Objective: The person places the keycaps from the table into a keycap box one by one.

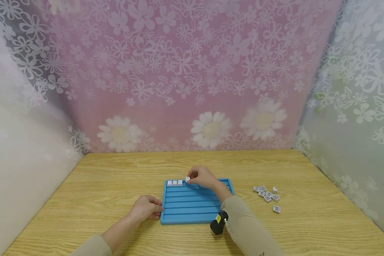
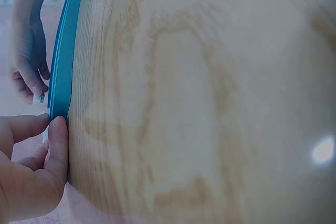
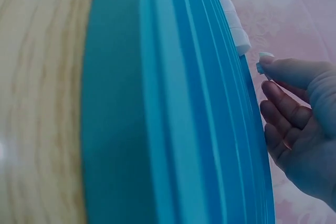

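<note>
A blue ridged tray (image 1: 192, 204) lies on the table, with three white keycaps (image 1: 175, 183) side by side in its top row at the left end. My right hand (image 1: 203, 177) pinches another white keycap (image 1: 187, 179) between thumb and fingers over that top row, a short gap to the right of the three. In the right wrist view the held keycap (image 3: 266, 60) shows at the thumb tip, close by the tray's far edge. My left hand (image 1: 146, 208) grips the tray's left edge near the front corner, thumb and index finger (image 2: 29, 127) on the rim.
Several loose keycaps (image 1: 268, 196) lie in a cluster on the wooden table (image 1: 115, 177) to the right of the tray, many with undersides up. One keycap (image 1: 276, 209) sits apart, nearer me. Flowered curtains (image 1: 185, 71) enclose the table's back and sides.
</note>
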Tool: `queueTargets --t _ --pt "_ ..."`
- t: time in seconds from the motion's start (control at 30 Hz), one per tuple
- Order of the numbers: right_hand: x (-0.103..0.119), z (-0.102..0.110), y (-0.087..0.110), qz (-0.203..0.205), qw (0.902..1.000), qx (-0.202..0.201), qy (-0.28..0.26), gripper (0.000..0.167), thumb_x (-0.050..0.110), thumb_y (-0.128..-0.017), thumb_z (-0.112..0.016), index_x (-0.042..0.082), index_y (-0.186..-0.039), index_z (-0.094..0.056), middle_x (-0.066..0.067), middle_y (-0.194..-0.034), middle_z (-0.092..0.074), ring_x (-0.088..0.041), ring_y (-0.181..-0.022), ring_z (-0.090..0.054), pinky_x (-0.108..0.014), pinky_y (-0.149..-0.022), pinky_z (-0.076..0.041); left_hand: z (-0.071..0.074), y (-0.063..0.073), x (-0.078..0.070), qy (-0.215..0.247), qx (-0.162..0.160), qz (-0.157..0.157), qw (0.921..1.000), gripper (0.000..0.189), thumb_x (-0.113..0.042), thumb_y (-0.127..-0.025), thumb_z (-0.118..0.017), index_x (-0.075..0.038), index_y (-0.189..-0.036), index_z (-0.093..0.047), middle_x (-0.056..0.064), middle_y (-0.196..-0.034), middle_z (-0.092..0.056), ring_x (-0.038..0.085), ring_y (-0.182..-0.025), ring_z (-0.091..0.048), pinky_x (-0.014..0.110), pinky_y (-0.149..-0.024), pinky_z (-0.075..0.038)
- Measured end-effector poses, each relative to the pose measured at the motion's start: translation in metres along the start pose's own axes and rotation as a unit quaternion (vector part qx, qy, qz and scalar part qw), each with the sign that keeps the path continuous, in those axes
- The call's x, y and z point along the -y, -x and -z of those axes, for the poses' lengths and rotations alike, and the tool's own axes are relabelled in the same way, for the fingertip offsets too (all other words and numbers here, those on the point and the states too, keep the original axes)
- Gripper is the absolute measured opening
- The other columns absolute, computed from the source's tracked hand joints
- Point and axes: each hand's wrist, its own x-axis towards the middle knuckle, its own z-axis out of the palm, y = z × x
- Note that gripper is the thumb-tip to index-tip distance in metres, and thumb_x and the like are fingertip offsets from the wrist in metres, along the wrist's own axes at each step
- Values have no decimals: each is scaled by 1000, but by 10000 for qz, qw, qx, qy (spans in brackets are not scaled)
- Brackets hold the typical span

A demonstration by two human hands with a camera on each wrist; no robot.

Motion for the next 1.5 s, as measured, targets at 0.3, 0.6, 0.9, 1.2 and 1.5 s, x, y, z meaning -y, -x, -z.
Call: queueTargets --t 0.3,0.6,0.9,1.2,1.5 --pt "-1 -4 -2 -120 9998 105 113 15 11 -80 -72 6 -92 -65 0 -84 -59 -14 -78 -55 -30 -67 -48 0 1 -1 9 -24 -13 10000 14 5 -81 -64 12 -92 -60 12 -72 -59 14 -60 -58 30 -57 -56" --pt "2 -5 -3 -212 9989 258 317 16 11 -79 -74 6 -91 -65 0 -84 -57 -15 -77 -52 -31 -66 -46 -1 0 -1 -136 -90 -9 9999 16 5 -80 -65 13 -93 -61 11 -73 -60 14 -61 -59 30 -57 -56" --pt "3 -7 -4 -334 9982 251 422 17 13 -79 -74 7 -92 -65 0 -85 -58 -15 -78 -52 -31 -67 -47 -1 0 -1 -112 -95 13 9999 15 5 -80 -65 13 -92 -61 11 -73 -61 14 -60 -59 30 -57 -56" --pt "3 -8 -4 -345 9986 201 343 15 11 -78 -74 7 -89 -65 0 -82 -56 -16 -75 -50 -32 -65 -45 -2 0 -2 -190 -163 89 9996 14 5 -80 -65 12 -92 -62 11 -73 -60 14 -60 -59 30 -57 -56" --pt "1 -9 -4 -337 9990 210 191 15 10 -78 -75 6 -89 -65 -1 -82 -56 -17 -75 -49 -32 -65 -45 -2 0 -2 -141 -143 91 9998 14 6 -80 -65 12 -92 -61 11 -72 -59 14 -59 -57 29 -56 -55"
